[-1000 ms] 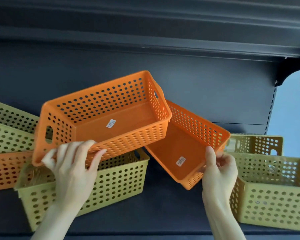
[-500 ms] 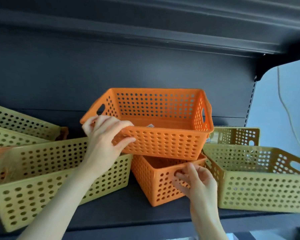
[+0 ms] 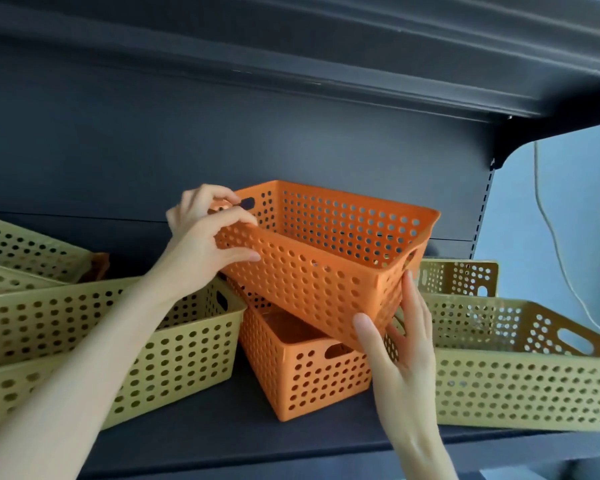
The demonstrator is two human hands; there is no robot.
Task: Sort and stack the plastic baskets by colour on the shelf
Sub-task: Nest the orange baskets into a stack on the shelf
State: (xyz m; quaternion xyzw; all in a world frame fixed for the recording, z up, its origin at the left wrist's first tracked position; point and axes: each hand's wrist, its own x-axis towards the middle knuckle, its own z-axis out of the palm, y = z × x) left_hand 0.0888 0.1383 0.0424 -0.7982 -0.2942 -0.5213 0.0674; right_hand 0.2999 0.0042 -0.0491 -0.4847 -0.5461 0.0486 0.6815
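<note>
Head view: upper orange basket (image 3: 329,261), now swung crosswise and tilted above the lower orange basket (image 3: 302,368) on the shelf (image 3: 222,431), left hand (image 3: 205,237) clamped on its rim, right hand (image 3: 402,344) re-gripped under its corner; nesting appears imminent.

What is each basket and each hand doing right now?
Upper orange basket: tilted, held above the other orange one.
Lower orange basket: upright on the shelf.
Left hand: gripping the upper basket's left end.
Right hand: supporting its right corner.
Green baskets: resting either side.
</note>
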